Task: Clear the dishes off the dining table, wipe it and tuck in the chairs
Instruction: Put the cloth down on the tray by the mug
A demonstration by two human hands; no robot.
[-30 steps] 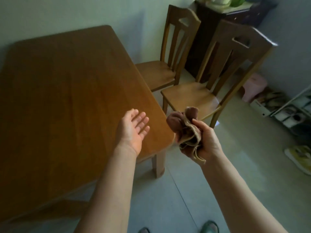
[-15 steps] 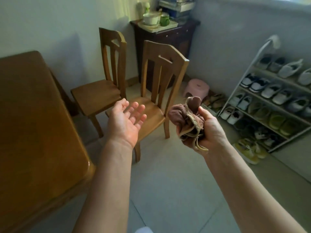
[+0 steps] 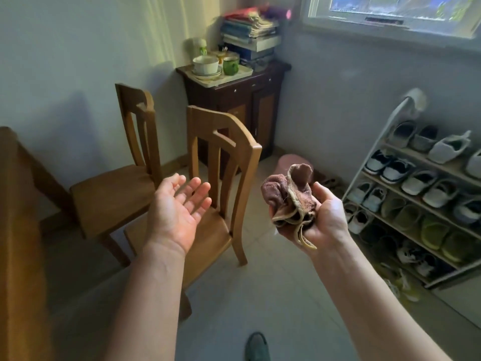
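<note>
While right hand (image 3: 321,216) clamps cloth (image 3: 291,198) | left hand (image 3: 179,211) spread, empty | tray (image 3: 244,72) holds bowl (image 3: 205,64), cup (image 3: 230,65)

A home dining room. A wooden table (image 3: 18,230) stands at the left, with two wooden chairs (image 3: 221,178) beside it. In the far corner, a dark cabinet (image 3: 250,100) carries dishes (image 3: 207,64) and stacked books (image 3: 250,35). A rack (image 3: 406,246) full of shoes stands at the right, below a window (image 3: 390,11).
</note>
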